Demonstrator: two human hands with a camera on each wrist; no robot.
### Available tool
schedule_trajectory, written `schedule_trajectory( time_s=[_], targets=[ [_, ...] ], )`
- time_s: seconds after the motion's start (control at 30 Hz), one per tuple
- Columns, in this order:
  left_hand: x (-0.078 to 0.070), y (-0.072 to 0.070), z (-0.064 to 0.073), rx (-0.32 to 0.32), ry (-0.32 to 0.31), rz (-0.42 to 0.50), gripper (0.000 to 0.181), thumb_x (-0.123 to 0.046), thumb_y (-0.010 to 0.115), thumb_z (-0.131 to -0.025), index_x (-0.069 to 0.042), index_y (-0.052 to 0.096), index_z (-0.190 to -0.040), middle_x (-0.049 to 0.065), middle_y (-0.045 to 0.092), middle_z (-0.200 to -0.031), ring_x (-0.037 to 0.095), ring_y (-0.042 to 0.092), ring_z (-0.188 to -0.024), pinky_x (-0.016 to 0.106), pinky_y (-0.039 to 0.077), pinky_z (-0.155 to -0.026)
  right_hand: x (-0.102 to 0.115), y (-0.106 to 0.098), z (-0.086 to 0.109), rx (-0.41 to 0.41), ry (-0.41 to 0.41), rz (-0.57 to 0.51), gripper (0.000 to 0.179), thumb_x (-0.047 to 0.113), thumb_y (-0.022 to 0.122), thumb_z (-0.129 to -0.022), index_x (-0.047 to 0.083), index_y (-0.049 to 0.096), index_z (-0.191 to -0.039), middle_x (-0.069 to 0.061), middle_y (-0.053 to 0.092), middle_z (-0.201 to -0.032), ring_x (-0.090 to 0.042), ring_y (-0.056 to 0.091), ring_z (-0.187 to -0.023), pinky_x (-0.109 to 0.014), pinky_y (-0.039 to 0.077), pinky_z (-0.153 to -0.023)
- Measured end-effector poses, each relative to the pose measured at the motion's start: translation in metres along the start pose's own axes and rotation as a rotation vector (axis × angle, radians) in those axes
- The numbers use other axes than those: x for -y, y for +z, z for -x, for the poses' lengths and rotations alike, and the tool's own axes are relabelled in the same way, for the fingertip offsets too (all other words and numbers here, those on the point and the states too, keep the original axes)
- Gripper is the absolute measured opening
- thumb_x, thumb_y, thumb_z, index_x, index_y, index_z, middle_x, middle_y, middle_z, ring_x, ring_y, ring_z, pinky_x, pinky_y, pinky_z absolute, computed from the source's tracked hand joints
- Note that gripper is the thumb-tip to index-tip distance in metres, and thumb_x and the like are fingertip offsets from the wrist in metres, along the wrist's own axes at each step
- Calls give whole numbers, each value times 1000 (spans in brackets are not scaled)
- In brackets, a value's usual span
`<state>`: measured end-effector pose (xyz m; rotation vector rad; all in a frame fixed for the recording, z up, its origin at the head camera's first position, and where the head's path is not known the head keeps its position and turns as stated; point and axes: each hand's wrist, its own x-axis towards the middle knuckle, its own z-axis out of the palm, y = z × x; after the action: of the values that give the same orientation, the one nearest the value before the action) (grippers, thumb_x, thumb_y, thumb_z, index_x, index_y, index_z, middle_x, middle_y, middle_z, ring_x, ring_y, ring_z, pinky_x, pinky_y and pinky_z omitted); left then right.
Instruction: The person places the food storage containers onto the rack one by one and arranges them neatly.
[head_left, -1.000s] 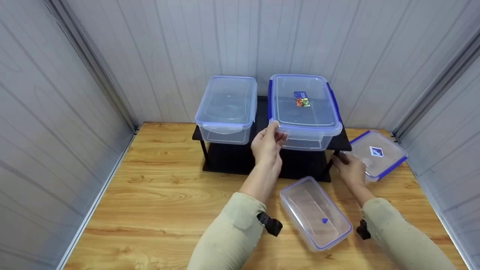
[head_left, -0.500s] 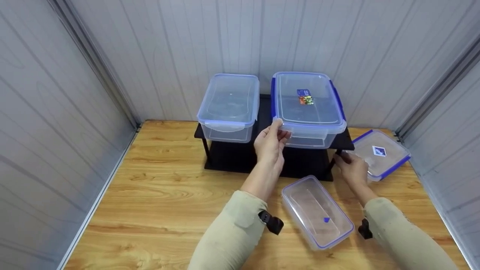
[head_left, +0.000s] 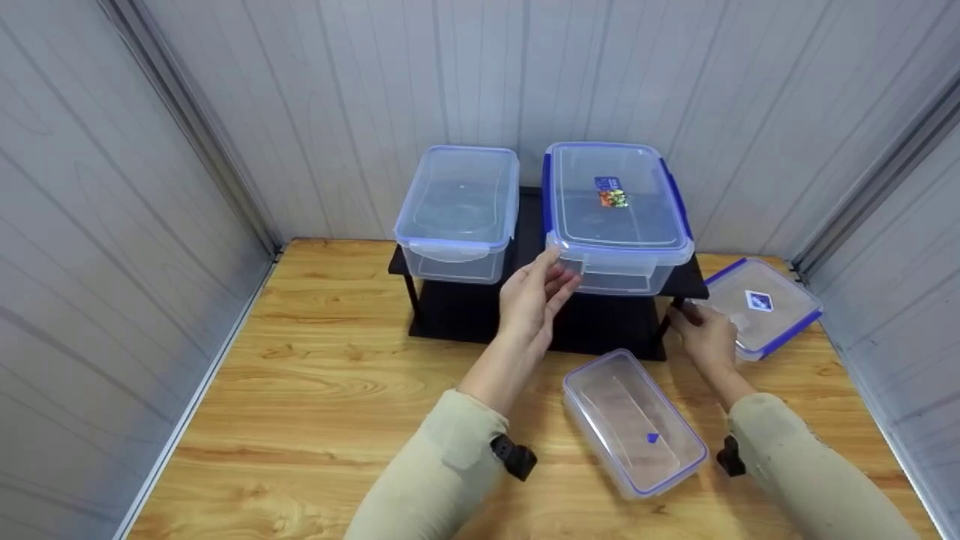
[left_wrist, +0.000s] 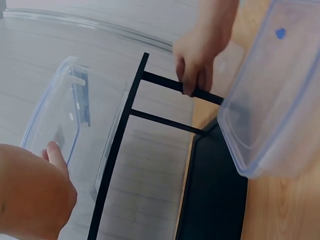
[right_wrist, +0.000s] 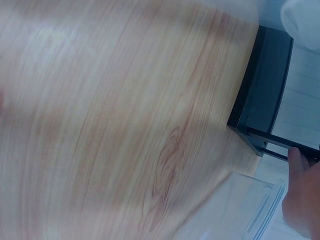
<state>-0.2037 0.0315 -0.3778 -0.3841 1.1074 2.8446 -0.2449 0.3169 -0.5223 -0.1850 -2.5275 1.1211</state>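
A black two-tier rack (head_left: 529,225) carries two clear lidded food containers. My left hand (head_left: 529,300) is at the front left corner of the larger container (head_left: 619,202), fingers loosely extended; whether the fingertips touch it I cannot tell. In the left wrist view this hand (left_wrist: 35,190) lies beside the same container (left_wrist: 92,125). My right hand (head_left: 705,335) grips the rack's front right post (head_left: 664,321). The left wrist view also shows that hand (left_wrist: 200,60) with fingers around the post (left_wrist: 161,81).
The smaller lidded container (head_left: 459,202) sits on the rack's left side. A clear rectangular container (head_left: 634,424) with a blue rim stands on the wooden table (head_left: 300,420) between my forearms. Another with blue side clips (head_left: 757,307) lies right of the rack. Panel walls (head_left: 345,112) surround the table.
My left hand has loosened from the larger container's corner and shifted slightly left and down. The right hand stays on the post. The head view has tilted slightly.
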Motion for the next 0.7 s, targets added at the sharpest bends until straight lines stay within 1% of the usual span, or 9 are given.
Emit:
schedule_trajectory(
  time_s=[0.2, 0.4, 0.57, 0.63, 0.7],
  targets=[
    [-1, -14, 12, 70, -56, -76, 35, -19, 75, -84, 2, 57, -106, 12, 62, -91, 24, 67, -88, 35, 56, -86, 1, 0, 0, -5, 5, -16, 29, 27, 68, -89, 6, 73, -108, -15, 71, -107, -30, 64, -104, -42, 50, -88],
    [0, -32, 20, 110, -93, -144, 34, -19, 74, -85, 2, 57, -106, 13, 62, -96, 25, 66, -92, 36, 55, -88, 2, -1, 1, 12, 5, -3, 31, 29, 67, -90, 6, 72, -110, -16, 70, -109, -31, 64, -103, -40, 50, -85],
    [1, -46, 23, 115, -107, -192, 33, -19, 75, -84, 1, 60, -105, 14, 63, -99, 26, 66, -93, 36, 55, -88, 2, -2, 1, 19, 1, 1, 32, 28, 66, -91, 4, 71, -111, -18, 70, -108, -34, 64, -102, -45, 51, -86],
    [2, -51, 23, 111, -106, -211, 34, -19, 75, -83, 1, 60, -105, 15, 63, -100, 27, 66, -95, 37, 55, -88, 2, -2, 1, 13, -3, 3, 31, 28, 66, -91, 4, 72, -110, -18, 70, -107, -34, 64, -101, -44, 51, -86],
    [4, -58, 22, 105, -107, -230, 35, -20, 76, -83, 1, 59, -105, 15, 62, -101, 27, 66, -96, 37, 55, -88, 2, -1, 1, 1, -16, 13, 29, 28, 67, -90, 5, 73, -107, -16, 71, -104, -33, 65, -99, -41, 51, -83]
  ],
)
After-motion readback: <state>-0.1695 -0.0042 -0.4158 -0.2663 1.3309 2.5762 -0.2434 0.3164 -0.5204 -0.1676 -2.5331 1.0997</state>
